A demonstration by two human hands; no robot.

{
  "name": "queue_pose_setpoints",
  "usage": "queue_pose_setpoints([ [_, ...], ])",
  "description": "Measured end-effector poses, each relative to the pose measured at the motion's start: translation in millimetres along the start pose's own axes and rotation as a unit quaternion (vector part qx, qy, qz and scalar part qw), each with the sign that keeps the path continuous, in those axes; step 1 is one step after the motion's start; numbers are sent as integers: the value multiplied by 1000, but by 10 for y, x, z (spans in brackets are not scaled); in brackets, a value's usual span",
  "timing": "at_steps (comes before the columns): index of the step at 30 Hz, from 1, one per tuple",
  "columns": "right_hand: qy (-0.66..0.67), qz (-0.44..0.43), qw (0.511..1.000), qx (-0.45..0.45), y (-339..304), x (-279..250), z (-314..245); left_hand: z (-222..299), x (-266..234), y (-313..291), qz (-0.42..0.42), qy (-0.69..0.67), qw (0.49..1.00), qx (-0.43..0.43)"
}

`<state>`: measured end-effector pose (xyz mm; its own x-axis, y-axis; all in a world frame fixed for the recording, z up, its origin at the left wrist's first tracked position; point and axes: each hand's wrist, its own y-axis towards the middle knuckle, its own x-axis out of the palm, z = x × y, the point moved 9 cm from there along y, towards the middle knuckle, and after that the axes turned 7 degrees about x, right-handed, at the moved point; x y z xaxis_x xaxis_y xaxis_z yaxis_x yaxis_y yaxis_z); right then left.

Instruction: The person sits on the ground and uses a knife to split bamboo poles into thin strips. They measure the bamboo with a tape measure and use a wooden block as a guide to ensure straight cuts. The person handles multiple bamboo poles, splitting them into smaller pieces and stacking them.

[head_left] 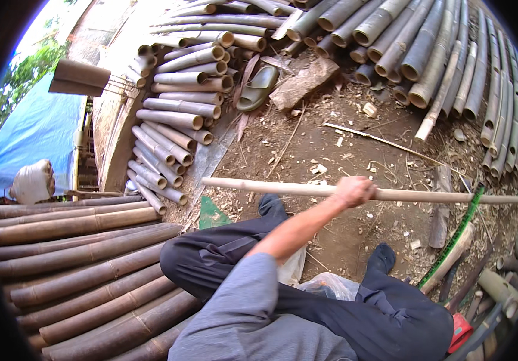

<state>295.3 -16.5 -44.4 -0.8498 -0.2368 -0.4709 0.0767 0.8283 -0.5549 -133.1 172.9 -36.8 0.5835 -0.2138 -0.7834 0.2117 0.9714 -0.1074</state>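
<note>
"Where's the pole (415, 195) from the hands?"
"In the left hand (355, 192), its long axis running crosswise, one end out to the left of the grip and the other to the right."
"And the right hand?"
"Out of view, so I can't tell its state. The left is the nearer one, fingers wrapped around the pole."
"How's that arm?"
"Forearm (298, 227) slanting forward and rightward, past the left knee (180, 262). A green strip (451, 240) meets the pole well right of the hand."
</note>
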Motion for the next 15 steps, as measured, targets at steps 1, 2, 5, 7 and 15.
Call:
queue_pose_setpoints([
  [1,-22,-8,999,-29,45,15,-138,93,118,114,1,27,999,19],
  [2,-52,-17,996,-67,98,15,-304,192,147,173,60,50,997,26],
  [5,-126,-35,982,-136,188,117,-887,193,86,64,186,-160,969,-24],
  [7,-147,-39,983,-106,306,181,-1295,180,491,-92,-14,-500,856,-129],
  [15,-386,-126,900,-161,872,1105,-2318,-516,144,-968,249,-626,673,-307],
])
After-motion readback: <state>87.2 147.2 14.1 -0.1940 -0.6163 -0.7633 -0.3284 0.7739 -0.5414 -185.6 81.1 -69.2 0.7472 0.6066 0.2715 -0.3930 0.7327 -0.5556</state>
